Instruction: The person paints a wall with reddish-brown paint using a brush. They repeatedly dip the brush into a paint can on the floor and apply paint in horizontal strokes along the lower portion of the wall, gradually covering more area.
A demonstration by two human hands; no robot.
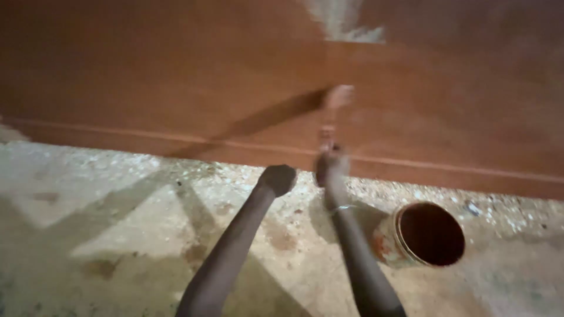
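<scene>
While the right hand (pixel 331 166) clamps a blurred brush (pixel 336 103) on smooth brown wood (pixel 147 76), left fingers (pixel 281 176) curl shut.

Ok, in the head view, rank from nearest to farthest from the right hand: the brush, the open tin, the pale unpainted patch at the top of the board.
1. Brush: held in the right hand, its blurred head just above it against the brown board.
2. Open tin: on the concrete floor, lower right of the hand.
3. Pale patch: at the board's top edge, farthest.
</scene>
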